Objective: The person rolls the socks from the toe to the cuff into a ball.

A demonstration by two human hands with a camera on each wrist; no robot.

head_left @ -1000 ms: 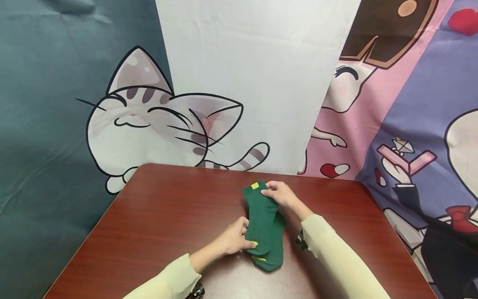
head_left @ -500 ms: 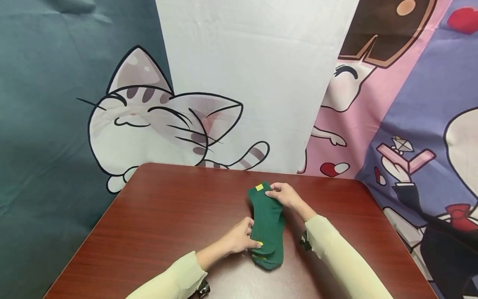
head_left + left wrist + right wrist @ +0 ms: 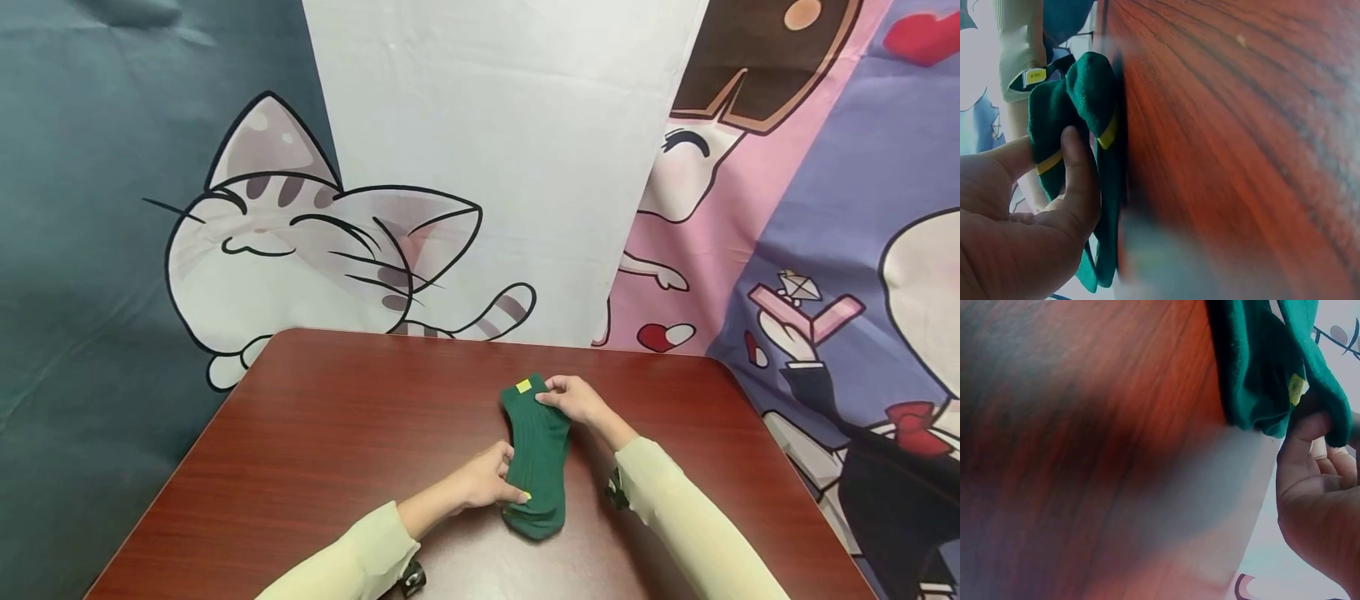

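A dark green ribbed sock (image 3: 538, 442) with yellow patches is stretched lengthwise between both hands. My left hand (image 3: 480, 481) pinches its near end by a yellow patch, thumb on top. At the far end, my right hand (image 3: 576, 400) pinches the right edge beside another yellow patch. Underneath lies a second green sock (image 3: 534, 530), mostly covered in the head view. The left wrist view shows the held sock (image 3: 1050, 115) beside the lying sock (image 3: 1092, 87), each with a yellow band. A gap separates the held sock (image 3: 1329, 387) from the lower sock (image 3: 1250, 375) in the right wrist view.
The reddish-brown wooden table (image 3: 337, 433) extends around the socks, its far edge close beyond the right hand. Behind it hangs a printed cloth backdrop (image 3: 480, 100) with cartoon figures. Dark straps (image 3: 412, 577) sit at both wrists.
Both hands have carried the upper sock slightly right and its far end a little nearer. It now covers the lower sock more fully, and the two lie nearly in line.
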